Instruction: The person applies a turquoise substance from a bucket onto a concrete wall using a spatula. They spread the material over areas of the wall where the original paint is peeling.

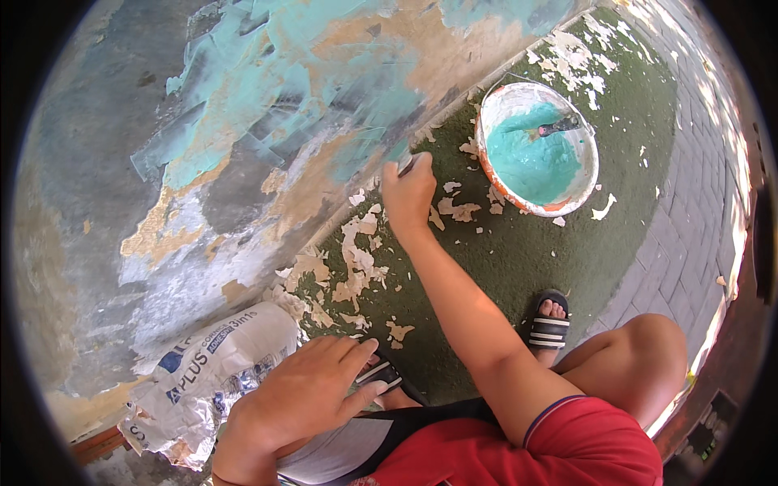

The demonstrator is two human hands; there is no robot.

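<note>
My right hand [409,194] is closed round a putty knife [397,151], its blade against the low part of the wall [243,186], close to where the wall meets the ground. Most of the tool is hidden by my fingers. Turquoise paste [340,73] is smeared in broad strokes over the wall's patchy grey and tan surface. To the right of that hand stands a white bucket [496,174] with more turquoise paste inside; a second tool's dark handle [559,127] leans on its inner wall. My left hand [308,389] hangs loosely near my lap, holding nothing, thumb apart from the fingers.
A crumpled white printed bag [235,348] lies against the wall at lower left. Pale paint flakes [356,263] litter the green turf [454,332]. My sandalled foot [549,324] is below the bucket, and grey paving [681,227] runs along the right.
</note>
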